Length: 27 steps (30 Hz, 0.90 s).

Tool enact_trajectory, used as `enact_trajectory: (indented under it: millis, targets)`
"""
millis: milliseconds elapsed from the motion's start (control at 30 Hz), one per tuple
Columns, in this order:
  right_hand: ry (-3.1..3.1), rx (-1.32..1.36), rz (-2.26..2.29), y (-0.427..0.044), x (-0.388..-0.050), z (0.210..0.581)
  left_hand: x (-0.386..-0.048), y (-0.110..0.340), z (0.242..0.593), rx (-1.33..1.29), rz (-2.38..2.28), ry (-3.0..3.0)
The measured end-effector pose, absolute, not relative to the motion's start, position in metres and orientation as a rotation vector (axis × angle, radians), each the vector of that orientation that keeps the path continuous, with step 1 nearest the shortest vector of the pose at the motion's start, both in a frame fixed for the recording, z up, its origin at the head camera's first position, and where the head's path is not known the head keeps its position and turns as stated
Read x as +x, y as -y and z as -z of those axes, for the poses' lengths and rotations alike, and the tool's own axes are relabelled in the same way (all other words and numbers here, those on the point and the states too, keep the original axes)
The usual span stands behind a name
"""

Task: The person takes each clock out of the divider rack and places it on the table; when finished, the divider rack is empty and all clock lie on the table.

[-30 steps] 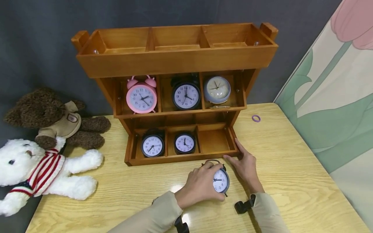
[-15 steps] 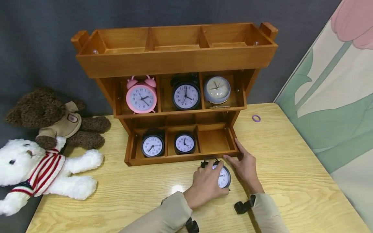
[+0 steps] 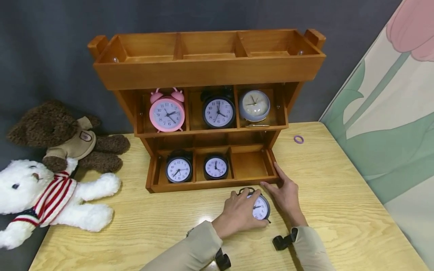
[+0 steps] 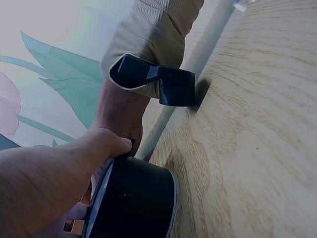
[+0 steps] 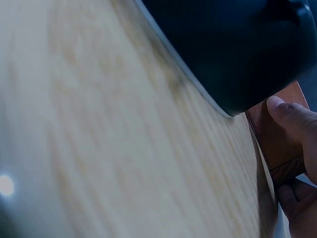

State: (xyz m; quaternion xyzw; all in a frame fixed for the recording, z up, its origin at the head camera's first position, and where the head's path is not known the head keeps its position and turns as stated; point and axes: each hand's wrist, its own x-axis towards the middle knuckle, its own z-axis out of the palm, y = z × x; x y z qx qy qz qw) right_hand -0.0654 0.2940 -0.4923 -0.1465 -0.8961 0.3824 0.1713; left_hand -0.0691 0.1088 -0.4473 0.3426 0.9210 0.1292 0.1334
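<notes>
A dark alarm clock with a white dial is in my left hand, in front of the wooden display rack's lower tier. My left fingers reach over its dial, and the thumb presses its lower edge by a small foot. In the right wrist view the dark round clock body shows close up. My right hand holds the lower right corner of the wooden rack, thumb on the front and fingers along the side. The lower tier's right compartment lies just beyond the clock.
Two black clocks occupy the lower tier's left and middle compartments. Above them stand a pink twin-bell clock, a black clock and a grey-blue clock. Plush bears lie at left; a purple ring lies at right.
My left hand has shifted a little to the right with the alarm clock, whose tilt has changed slightly. My right hand stays at the rack's corner.
</notes>
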Motion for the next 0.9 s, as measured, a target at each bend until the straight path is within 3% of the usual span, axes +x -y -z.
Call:
enact_trajectory:
  millis: [233,467,667,900]
  targets:
    - [2.529,-0.384,-1.074,-0.293,-0.067,0.492,-0.071,-0.107,0.440,1.031,-0.251,-2.722]
    - [2.478,-0.350,-1.073,-0.296,-0.069,0.491,-0.084,-0.095,0.409,1.055,-0.381,-2.670]
    - [2.481,-0.373,-1.101,-0.296,-0.070,0.491,-0.129,-0.076,0.387,0.917,-0.623,-2.748]
    - [2.489,-0.420,-1.145,-0.294,-0.068,0.493,-0.181,-0.064,0.407,0.633,-0.635,-2.784]
